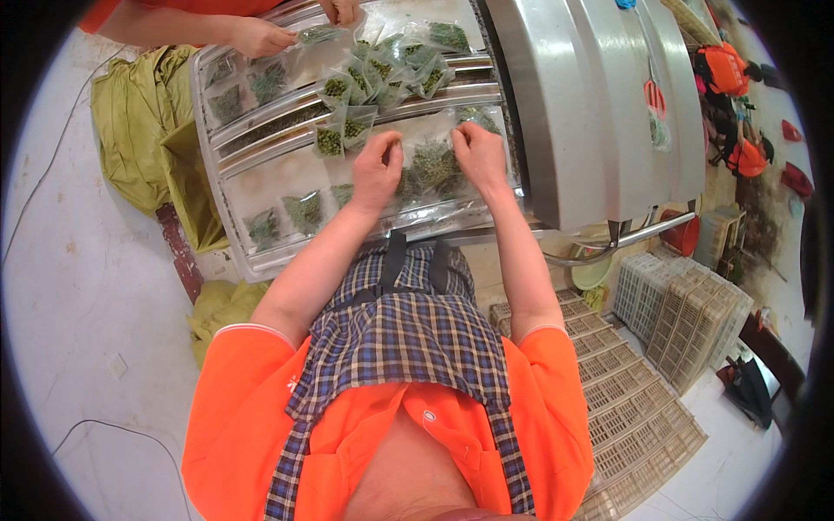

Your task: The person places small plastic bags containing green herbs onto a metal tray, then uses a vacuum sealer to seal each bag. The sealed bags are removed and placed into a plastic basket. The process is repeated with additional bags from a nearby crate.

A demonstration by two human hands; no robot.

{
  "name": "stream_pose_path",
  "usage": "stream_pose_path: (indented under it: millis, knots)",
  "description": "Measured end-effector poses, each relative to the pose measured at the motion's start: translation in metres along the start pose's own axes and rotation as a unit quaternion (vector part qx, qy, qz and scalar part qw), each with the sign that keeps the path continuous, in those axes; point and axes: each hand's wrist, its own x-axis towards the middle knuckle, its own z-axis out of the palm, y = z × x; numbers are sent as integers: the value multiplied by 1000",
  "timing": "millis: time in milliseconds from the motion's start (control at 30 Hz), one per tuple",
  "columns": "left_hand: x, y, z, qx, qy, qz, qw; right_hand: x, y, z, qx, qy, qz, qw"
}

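Observation:
My left hand (378, 170) and my right hand (480, 156) are raised over the near side of a metal-framed work surface (273, 172), fingers pinched. Between them is a clear plastic bag (435, 161) of small green berries, perhaps green peppercorns. My fingers appear to pinch its upper corners, though the clear film is hard to make out. Similar filled bags (303, 211) lie left of my left forearm, and another bag (480, 118) lies just beyond my right hand. Bags of darker green berries (343, 133) cluster past my left hand.
Across the surface, a co-worker's hand (264, 37) holds another bag (319, 34). A stainless steel machine housing (593, 111) rises at right, with red-handled scissors (654, 99) on it. Plastic crates (684, 306) and slatted panels (625, 404) occupy the floor. Yellow-green sacks (140, 124) stand left.

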Motion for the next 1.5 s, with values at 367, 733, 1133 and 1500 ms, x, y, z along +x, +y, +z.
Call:
stream_pose_path:
  millis: [367, 733, 1133, 1500]
  knots:
    - [19, -27, -1, 265, -115, -236, 928, 66, -29, 42, -297, -97, 66, 948]
    - [25, -19, -12, 283, -122, -183, 934, 64, -13, 37, -185, 19, 113, 976]
    - [-2, -23, -59, 229, -166, -38, 959, 32, -54, 76, 196, 139, 14, 970]
    - [19, -33, -77, 160, -62, -110, 979, -24, -52, 56, 239, 112, -54, 963]
